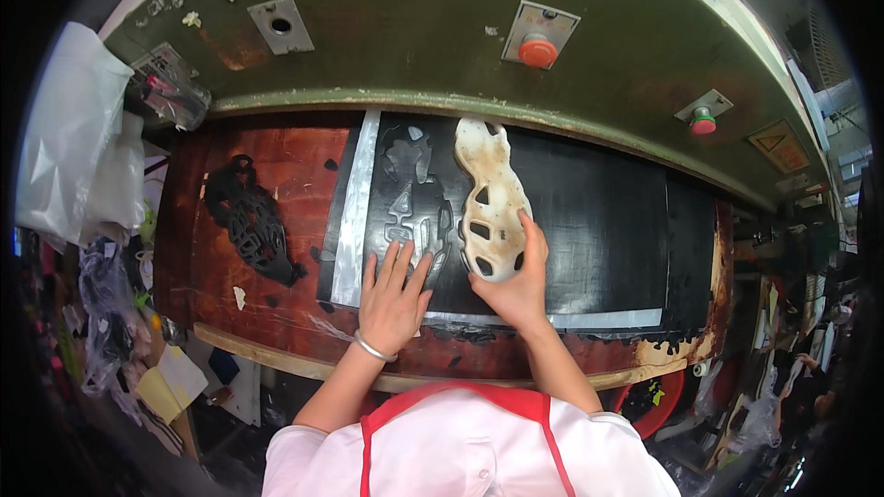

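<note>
My right hand (pixel 519 287) grips the near end of a cream-coloured, stained cutting die (pixel 494 170), thumb on one side and fingers on the other. The die is long and sole-shaped with several openings, and it rests on a black sheet (pixel 599 221). Flat on the sheet to its left lies my left hand (pixel 391 304), fingers stretched out and holding nothing. Beneath and beyond those fingertips, the sheet bears cut outlines (pixel 402 207) of a similar shape. A metallic strip (pixel 357 212) runs along the sheet's left side.
Black openwork cut pieces (pixel 249 221) lie on the reddish-brown board (pixel 308 152) at left, among small scraps. A green machine beam (pixel 405 37) with a red push button (pixel 537 51) spans the far side. Clear plastic bags (pixel 69 138) hang at far left.
</note>
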`<action>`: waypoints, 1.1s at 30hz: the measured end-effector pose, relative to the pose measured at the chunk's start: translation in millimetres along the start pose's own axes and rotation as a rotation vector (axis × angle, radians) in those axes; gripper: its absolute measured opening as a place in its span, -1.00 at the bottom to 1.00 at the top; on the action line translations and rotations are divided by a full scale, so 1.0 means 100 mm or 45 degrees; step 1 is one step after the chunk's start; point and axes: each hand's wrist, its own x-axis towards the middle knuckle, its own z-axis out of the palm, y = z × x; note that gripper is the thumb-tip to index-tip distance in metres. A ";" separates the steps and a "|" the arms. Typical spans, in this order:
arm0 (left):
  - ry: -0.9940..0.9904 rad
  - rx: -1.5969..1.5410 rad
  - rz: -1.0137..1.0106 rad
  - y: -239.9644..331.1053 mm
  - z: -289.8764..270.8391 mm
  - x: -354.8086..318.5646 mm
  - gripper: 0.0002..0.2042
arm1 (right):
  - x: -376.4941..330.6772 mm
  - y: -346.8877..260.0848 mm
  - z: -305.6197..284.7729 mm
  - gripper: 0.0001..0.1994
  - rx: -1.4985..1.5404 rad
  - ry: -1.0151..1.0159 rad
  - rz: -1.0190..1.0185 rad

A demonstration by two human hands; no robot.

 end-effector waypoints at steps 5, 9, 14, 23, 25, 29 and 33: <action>-0.057 0.058 -0.005 0.01 -0.07 -0.41 -0.46 | -0.27 -0.02 -0.42 -0.02 1.471 -0.121 0.548; -0.036 0.110 0.018 -0.02 -0.06 -0.49 -0.45 | -0.47 0.04 -0.62 -0.13 1.241 0.041 0.321; -0.051 0.126 0.024 -0.03 -0.03 -0.50 -0.47 | -0.58 0.19 -0.91 -0.20 0.974 0.171 0.213; -0.042 0.138 0.004 -0.10 -0.04 -0.10 -0.49 | -0.20 0.47 -0.34 -0.08 -0.167 0.173 0.037; -0.012 0.116 0.009 -0.17 -0.03 0.08 -0.51 | -0.01 0.59 -0.27 0.01 -0.156 0.184 -0.025; 0.073 0.047 0.038 -0.32 0.02 0.50 -0.56 | 0.42 0.75 -0.24 0.05 -0.151 0.121 -0.143; 0.255 -0.084 0.034 -0.34 0.01 0.65 -0.61 | 0.98 0.82 -0.58 -0.03 0.137 0.339 0.225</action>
